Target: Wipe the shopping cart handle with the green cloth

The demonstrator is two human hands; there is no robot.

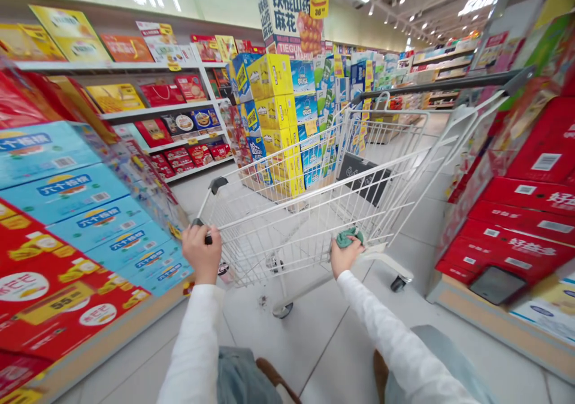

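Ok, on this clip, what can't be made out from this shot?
Head view:
- The part of the shopping cart inside the left hand: the fingers hide it.
- The rest of the green cloth: the right hand covers it.
- What the dark panel is: the cart's wires cross it.
- The small print on the red cartons: blurred, and the right edge cuts them off.

White sleeves (193,344), pale blue trousers (240,377), brown shoes (272,380).
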